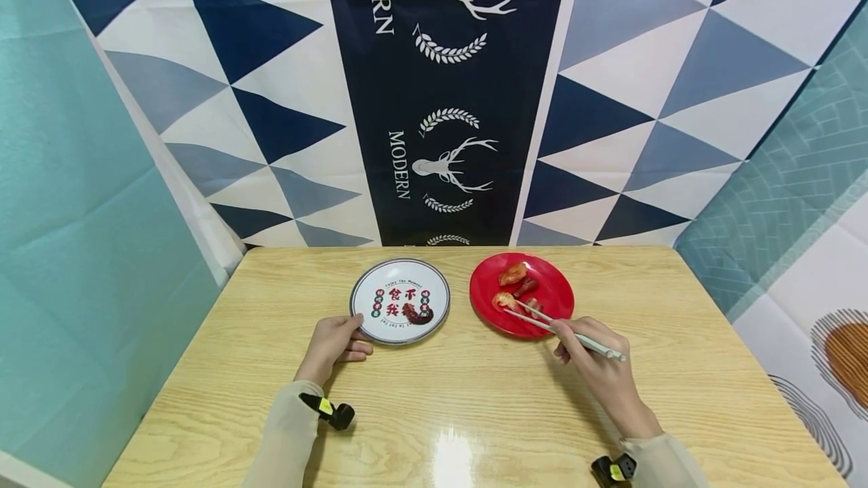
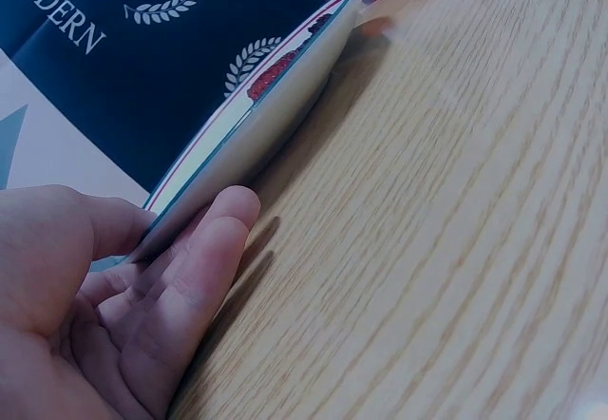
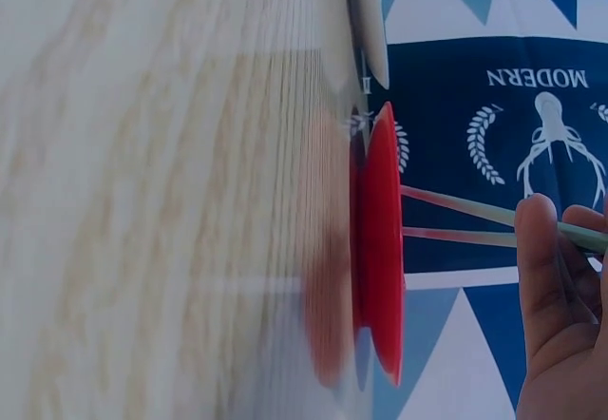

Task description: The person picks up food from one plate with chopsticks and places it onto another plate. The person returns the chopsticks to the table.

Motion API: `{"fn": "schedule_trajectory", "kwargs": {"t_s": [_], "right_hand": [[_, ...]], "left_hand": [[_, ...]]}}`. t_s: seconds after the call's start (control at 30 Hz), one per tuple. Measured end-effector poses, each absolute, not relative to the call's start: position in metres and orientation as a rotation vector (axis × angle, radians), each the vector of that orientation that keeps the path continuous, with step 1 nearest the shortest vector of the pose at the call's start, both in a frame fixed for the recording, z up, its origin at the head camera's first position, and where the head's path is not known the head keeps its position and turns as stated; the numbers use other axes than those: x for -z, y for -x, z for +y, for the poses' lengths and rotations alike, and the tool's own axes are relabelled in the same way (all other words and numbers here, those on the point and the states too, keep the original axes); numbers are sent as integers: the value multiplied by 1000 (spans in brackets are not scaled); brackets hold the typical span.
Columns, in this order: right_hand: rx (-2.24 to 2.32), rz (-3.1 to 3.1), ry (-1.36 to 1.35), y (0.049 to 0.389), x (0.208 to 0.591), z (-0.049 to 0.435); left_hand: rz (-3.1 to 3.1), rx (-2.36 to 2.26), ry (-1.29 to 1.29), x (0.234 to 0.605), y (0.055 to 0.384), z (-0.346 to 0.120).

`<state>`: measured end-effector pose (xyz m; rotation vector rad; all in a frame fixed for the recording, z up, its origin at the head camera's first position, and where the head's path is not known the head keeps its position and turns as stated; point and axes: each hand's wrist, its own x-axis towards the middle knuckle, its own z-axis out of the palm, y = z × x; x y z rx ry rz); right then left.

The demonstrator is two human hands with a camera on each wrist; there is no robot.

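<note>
My left hand [image 1: 334, 343] grips the near left rim of a white plate [image 1: 400, 274], thumb on the rim and fingers underneath. In the left wrist view the plate's underside [image 2: 256, 149] shows above the table. A dark, glossy reddish-brown food piece [image 1: 418, 314] lies on the plate's printed lettering. My right hand [image 1: 597, 360] holds a pair of pale green chopsticks [image 1: 588, 345]. Their spread tips reach into a red plate [image 1: 483, 282], at a curled, pale orange food piece [image 1: 503, 300]. The chopstick tips are hidden behind the plate's edge in the right wrist view.
Also on the red plate are a golden-brown food piece [image 1: 513, 273], a dark red one [image 1: 525, 288] and a pinkish one [image 1: 533, 306]. The wooden table [image 1: 434, 390] ends at a patterned cloth backdrop [image 1: 447, 96]. Wrist cameras [image 1: 332, 413] sit on both sleeves.
</note>
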<state>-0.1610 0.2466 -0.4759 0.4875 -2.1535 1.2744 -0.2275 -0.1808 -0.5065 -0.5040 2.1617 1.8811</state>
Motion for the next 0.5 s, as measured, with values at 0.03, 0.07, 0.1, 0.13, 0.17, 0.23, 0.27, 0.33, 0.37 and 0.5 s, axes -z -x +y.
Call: {"fn": "schedule_trajectory", "kwargs": {"t_s": [0.03, 0.07, 0.1, 0.13, 0.17, 0.23, 0.27, 0.33, 0.37, 0.5], "right_hand": [[-1280, -2144, -495, 161, 476, 246], [-1287, -2133, -505, 162, 476, 246], [-1292, -2123, -511, 162, 477, 246], [-1296, -2114, -518, 162, 477, 245], [-1299, -2104, -526, 162, 477, 245], [-1308, -2090, -533, 163, 477, 245], [-1310, -2087, -534, 163, 477, 244], [-1312, -2085, -532, 164, 477, 244], [-1312, -2086, -530, 164, 477, 244], [-1320, -2079, -538, 165, 477, 244]], "left_hand": [[2163, -1881, 504, 507, 228, -181], [2164, -1880, 506, 507, 228, -181], [2164, -1880, 509, 507, 228, -181], [2164, -1880, 510, 507, 228, -181], [2165, -1878, 511, 507, 228, -181], [2167, -1876, 511, 507, 228, -181], [2168, -1875, 511, 507, 228, -181], [2169, -1875, 511, 507, 228, -181], [2170, -1875, 511, 507, 227, -181], [2166, -1885, 507, 507, 227, -181]]}}
